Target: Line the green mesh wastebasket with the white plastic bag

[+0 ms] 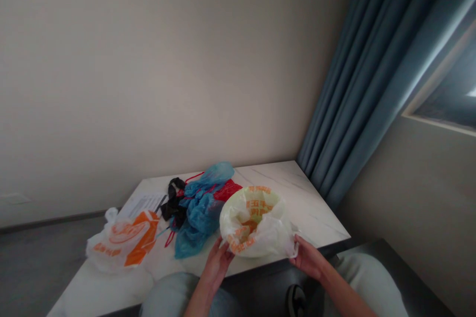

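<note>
A pale round bin stands near the table's front edge, lined with a thin white plastic bag printed in orange. The bag is folded over the rim, and its loose part bunches at the front right. My left hand is at the front left of the bin, with fingers and thumb closed on the bag's edge. On the right, my right hand pinches a corner of the same bag, pulled slightly out from the bin. Most of the bin's wall is hidden under the bag.
Left of the bin lie crumpled blue plastic bags, a red bag and a black bag. Farther left are a white bag with orange print and a printed sheet. The marble-patterned table meets the wall; a blue curtain hangs right.
</note>
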### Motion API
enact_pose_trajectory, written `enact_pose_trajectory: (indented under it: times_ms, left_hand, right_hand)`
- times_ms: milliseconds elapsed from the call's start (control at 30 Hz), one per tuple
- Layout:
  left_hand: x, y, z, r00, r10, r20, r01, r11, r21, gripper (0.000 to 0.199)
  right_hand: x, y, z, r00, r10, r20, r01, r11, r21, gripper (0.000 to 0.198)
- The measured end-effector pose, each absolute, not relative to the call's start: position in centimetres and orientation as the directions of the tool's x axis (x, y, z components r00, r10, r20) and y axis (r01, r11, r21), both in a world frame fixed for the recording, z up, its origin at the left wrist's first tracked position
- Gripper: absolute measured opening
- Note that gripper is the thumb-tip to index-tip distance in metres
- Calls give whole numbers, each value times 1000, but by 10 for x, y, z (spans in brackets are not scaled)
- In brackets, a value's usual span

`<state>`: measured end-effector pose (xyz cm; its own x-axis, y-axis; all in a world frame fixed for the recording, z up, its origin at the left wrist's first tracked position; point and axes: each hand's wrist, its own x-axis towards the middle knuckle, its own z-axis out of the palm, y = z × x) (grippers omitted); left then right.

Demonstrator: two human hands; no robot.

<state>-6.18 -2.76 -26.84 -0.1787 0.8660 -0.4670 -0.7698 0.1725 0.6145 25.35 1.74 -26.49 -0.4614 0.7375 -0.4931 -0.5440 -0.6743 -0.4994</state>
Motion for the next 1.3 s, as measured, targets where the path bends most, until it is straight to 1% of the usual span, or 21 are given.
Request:
enact_pose_trajectory:
  times_ms: [167, 367, 567, 833, 900, 967, 1033, 1100, 1167, 1300]
  left_hand:
    - [-62, -27, -266, -198, 876, -439, -785, 126, 606, 44]
    - [-63, -29, -260, -201, 879, -433, -774, 129, 620, 49]
    - [-66, -26, -258, -277, 864, -421, -761, 70, 645, 51]
    - [-75, -26, -252, -287, 857, -428, -799, 32, 600, 43]
    - [-76, -26, -249, -286, 860, -422, -800, 28, 599, 42]
    - [-77, -26, -247, -290, 857, -426, -798, 30, 602, 44]
    - [-78, -26, -245, -293, 854, -430, -794, 33, 607, 46]
    - [-78, -26, -244, -292, 852, -434, -790, 41, 612, 49]
    - [-77, -26, -244, -285, 847, -449, -787, 61, 614, 51]
    - [-74, -28, -248, -266, 823, -503, -792, 111, 601, 52]
  right_hand:
    - [255, 18, -256, -466, 755, -461, -560, -655, -507, 21]
    - [250, 13, -244, -476, 761, -440, -558, -648, -518, 20]
    - [245, 8, -228, -492, 758, -429, -580, -653, -487, 20]
    - [240, 2, -214, -499, 752, -430, -557, -659, -506, 22]
    - [241, 1, -211, -528, 728, -438, -514, -684, -518, 22]
    - [245, 1, -208, -561, 678, -475, -417, -727, -545, 27]
    - [254, 4, -206, -582, 606, -543, -258, -770, -583, 40]
    - [266, 13, -205, -557, 558, -615, -92, -778, -622, 54]
    - [279, 27, -205, -484, 583, -653, -12, -750, -661, 59]
    - [294, 65, -203, -300, 693, -656, -19, -692, -722, 53]
